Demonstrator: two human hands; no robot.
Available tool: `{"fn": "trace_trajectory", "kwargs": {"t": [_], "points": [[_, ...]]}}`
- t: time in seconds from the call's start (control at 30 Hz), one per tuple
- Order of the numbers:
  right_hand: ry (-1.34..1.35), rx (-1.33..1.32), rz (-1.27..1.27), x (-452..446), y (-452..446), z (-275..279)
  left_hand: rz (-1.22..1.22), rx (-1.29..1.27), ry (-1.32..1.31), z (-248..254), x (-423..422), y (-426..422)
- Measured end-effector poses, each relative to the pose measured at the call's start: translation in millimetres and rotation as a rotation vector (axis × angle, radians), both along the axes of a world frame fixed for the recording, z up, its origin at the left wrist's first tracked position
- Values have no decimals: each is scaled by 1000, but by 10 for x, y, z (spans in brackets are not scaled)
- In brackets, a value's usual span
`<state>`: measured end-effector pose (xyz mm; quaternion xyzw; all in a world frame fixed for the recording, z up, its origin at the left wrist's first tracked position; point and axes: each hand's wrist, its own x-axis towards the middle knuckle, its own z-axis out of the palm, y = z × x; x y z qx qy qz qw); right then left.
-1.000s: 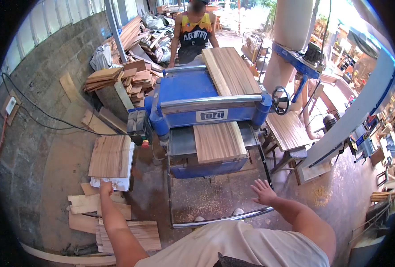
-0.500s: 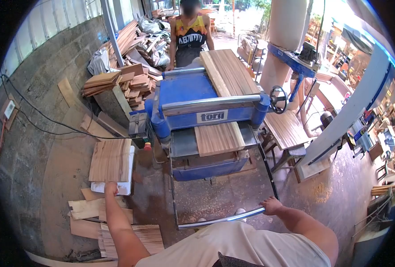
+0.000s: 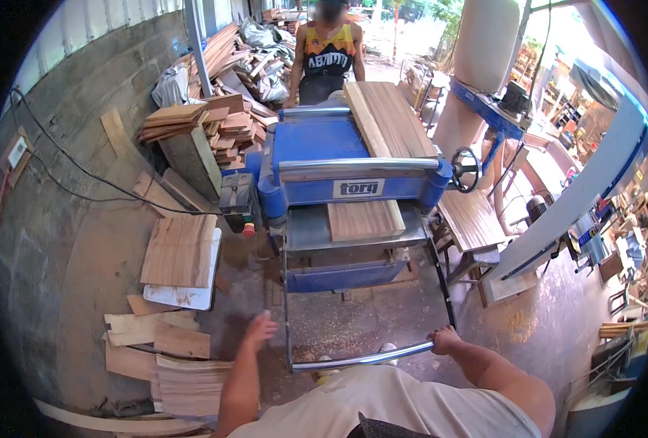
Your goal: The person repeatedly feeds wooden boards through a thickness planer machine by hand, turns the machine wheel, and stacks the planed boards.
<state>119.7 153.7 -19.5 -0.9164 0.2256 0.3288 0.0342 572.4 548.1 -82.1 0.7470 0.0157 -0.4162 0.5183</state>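
My left hand (image 3: 260, 330) is in the air left of the planer's roller frame, fingers stretched out, holding nothing. My right hand (image 3: 445, 340) is wrapped around the right end of the shiny roller bar (image 3: 371, 359) at the front of the frame. Ahead stands a blue thickness planer (image 3: 317, 139) marked "torq". A wooden board (image 3: 366, 221) sticks out of its front onto the metal bed; its far part is hidden inside. On top of the planer lies a long wooden board (image 3: 390, 120) with a pale edge.
At left, wide boards (image 3: 178, 252) rest on a white-topped stand (image 3: 185, 298), with loose planks (image 3: 181, 341) on the floor below. A person (image 3: 328, 55) stands behind the planer. A cable (image 3: 97, 179) runs from the wall to the switch box (image 3: 240, 193). At right is a low stool with a board (image 3: 474, 217).
My left hand has left the stand with the boards and moved right toward the frame. Less of the board shows at the planer's front. My right hand stays on the bar.
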Motion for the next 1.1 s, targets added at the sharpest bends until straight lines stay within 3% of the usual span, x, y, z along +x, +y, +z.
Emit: {"fn": "trace_trajectory", "kwargs": {"t": [0.07, 0.13, 0.2, 0.27, 0.33, 0.53, 0.57, 0.63, 0.7, 0.77, 0.87, 0.97, 1.03, 1.1], "points": [[-7, -6, -1, -17, -21, -44, -51, -206, 252, 91, -511, -306], [11, 16, -35, -43, -41, -95, 125, -195, -1, 161, -948, -463], [36, 17, -25, 8, -8, -37, 121, -183, -2, 91, -914, -441], [94, 14, -14, 52, 16, 46, 109, -178, -3, 13, -884, -416], [101, 17, -14, 59, -11, 58, -84, -54, -198, 3, -838, -392], [69, 52, -33, 70, 43, 18, -96, -35, -207, -108, -783, -366], [37, 31, -9, 30, -2, 19, -124, 11, -133, -177, -661, -351], [121, 33, 74, 48, 10, 65, -135, 47, -353, -56, -201, -212], [-11, 50, -38, 82, 18, 61, 68, 129, -628, 211, 415, 121], [-57, -5, 4, 38, -8, -17, 249, 335, -799, 468, 1134, 561], [-24, 34, -20, 93, 8, 71, 76, 664, -585, 252, 2215, 1157], [7, 12, 14, 84, -6, -11, -64, 777, -663, 483, 2335, 1320], [-47, 19, -32, 73, 2, 19, -465, 886, -817, 411, 2191, 1216], [-29, 39, -2, 65, -38, -15, -176, 682, -693, 526, 1452, 963]]}}
